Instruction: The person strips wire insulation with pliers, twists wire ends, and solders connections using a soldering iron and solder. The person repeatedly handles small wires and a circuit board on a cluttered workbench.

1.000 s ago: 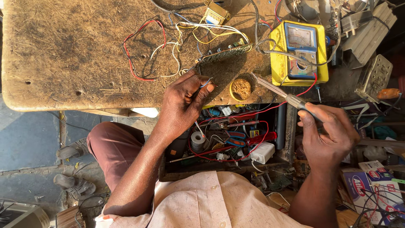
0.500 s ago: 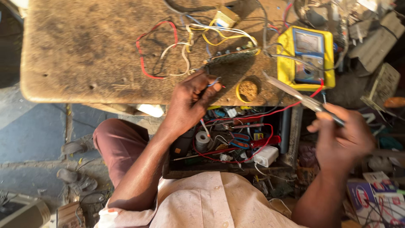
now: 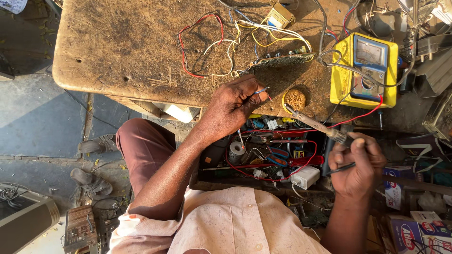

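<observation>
Worn wooden bench (image 3: 117, 51): a blue wire (image 3: 260, 91) is pinched by the left hand (image 3: 233, 106); a soldering iron (image 3: 313, 123) is gripped by the right hand (image 3: 355, 164)

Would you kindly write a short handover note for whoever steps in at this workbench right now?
Left hand: pinches the end of a thin blue wire at the near edge of the circuit board.
Right hand: grips the soldering iron by its handle; its tip points at the small round tin on the bench.
Nearby: the yellow multimeter lies right of the board; loose red, white and yellow wires fan out from the board over the wooden bench.
Done: wire end picked up, iron in hand.
Left: the iron has not yet touched wire or board.
</observation>
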Demonstrator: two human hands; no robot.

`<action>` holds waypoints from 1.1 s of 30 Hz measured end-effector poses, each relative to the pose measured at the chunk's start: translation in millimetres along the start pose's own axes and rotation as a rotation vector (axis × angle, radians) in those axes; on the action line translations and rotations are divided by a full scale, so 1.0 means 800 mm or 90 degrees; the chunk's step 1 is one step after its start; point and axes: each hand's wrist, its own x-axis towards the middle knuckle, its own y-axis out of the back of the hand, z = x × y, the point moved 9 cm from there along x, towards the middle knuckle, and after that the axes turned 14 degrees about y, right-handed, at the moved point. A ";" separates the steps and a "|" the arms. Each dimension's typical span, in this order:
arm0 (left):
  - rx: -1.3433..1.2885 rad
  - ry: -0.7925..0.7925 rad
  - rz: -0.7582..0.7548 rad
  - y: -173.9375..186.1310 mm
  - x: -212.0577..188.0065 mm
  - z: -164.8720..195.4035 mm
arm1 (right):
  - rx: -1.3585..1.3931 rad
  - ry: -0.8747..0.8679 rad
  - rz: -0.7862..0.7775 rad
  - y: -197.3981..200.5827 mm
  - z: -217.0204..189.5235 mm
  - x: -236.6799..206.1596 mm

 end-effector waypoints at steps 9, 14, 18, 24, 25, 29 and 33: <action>0.077 -0.033 -0.005 -0.009 -0.013 0.002 | -0.051 0.030 -0.047 -0.019 -0.004 -0.003; 0.072 -0.057 -0.001 -0.006 -0.012 0.006 | -0.059 0.050 -0.071 -0.022 -0.005 0.000; 0.073 -0.050 0.001 -0.010 -0.016 0.004 | -0.061 0.053 -0.075 -0.017 -0.003 -0.005; 0.081 -0.043 -0.005 -0.013 -0.021 0.000 | -0.051 0.055 -0.071 -0.009 -0.001 -0.011; 0.082 -0.046 -0.005 -0.013 -0.020 0.001 | -0.047 0.055 -0.073 -0.009 -0.001 -0.010; 0.086 -0.032 -0.008 -0.012 -0.020 -0.002 | -0.037 0.060 -0.080 -0.010 -0.001 -0.010; 0.089 -0.044 -0.004 -0.012 -0.020 0.000 | -0.046 0.068 -0.070 -0.007 -0.002 -0.009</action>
